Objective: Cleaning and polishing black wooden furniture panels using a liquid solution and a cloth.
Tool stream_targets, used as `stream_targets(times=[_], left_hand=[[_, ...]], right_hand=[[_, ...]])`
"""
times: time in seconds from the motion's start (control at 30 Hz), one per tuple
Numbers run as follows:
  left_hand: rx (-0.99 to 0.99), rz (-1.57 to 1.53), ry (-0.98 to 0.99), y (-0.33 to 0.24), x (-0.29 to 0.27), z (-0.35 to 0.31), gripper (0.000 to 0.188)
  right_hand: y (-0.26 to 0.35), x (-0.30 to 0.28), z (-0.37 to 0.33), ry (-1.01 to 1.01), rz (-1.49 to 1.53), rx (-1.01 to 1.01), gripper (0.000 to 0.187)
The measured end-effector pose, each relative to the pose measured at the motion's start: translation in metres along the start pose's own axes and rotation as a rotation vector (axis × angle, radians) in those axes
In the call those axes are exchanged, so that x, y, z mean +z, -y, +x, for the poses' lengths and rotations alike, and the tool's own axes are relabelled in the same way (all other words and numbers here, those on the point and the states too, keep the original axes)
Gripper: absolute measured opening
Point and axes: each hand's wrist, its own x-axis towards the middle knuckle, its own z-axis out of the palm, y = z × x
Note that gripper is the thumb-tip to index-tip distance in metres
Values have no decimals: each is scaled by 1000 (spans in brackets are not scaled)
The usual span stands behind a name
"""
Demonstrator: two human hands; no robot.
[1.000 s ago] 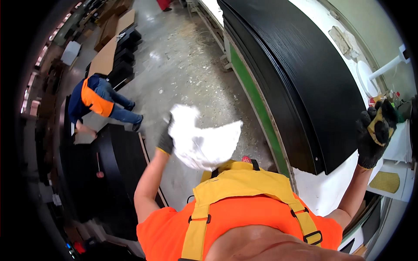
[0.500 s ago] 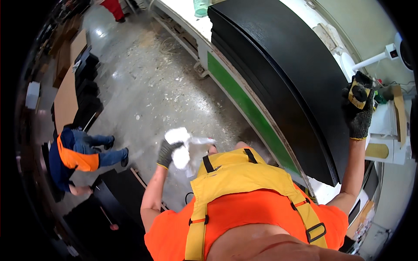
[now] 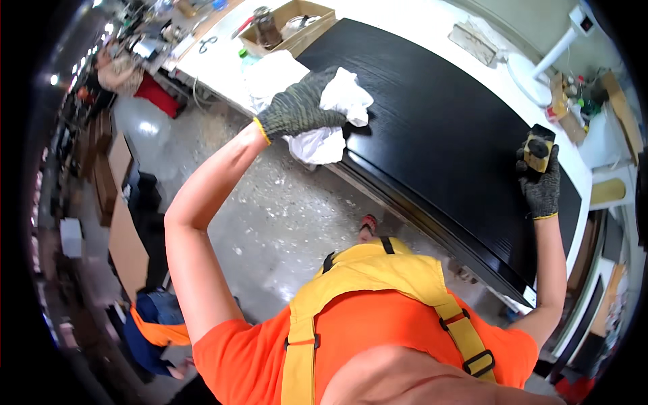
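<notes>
My left hand [image 3: 297, 109], in a dark grey knit glove with a yellow cuff, is closed around a crumpled white cloth [image 3: 348, 96]. It is over the far left part of a stack of black panels [image 3: 439, 135] on the white table; part of the cloth hangs past the front edge. My right hand [image 3: 541, 190], gloved alike, grips a small yellow-and-black block [image 3: 538, 154] with a round dark knob, near the stack's right end. Whether that block touches the top panel cannot be made out. The top panel's surface is glossy black with fine grain.
On the white table [image 3: 226, 44] stands a cardboard box [image 3: 316, 20] with a dark jar, near scissors [image 3: 208, 44]. A white lamp-like stand [image 3: 530, 77] is at the back right. One person [image 3: 158, 324] in an orange vest bends at lower left; another [image 3: 128, 77] is farther off.
My left hand has swung up and forward with the cloth, from beside my body to over the panels. The right hand, still with the block, is slightly lower and left. The view has shifted.
</notes>
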Motion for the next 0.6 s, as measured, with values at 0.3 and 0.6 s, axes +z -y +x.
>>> stream_targets(times=[0.3,0.6], left_hand=[[498,522,-429,82,36,167,32],[1107,-203,74,-139,175,122,58]], right_hand=[[-8,12,-11,3,73,-61,66],[-1,-10,-12,-53,-138,-275,60]])
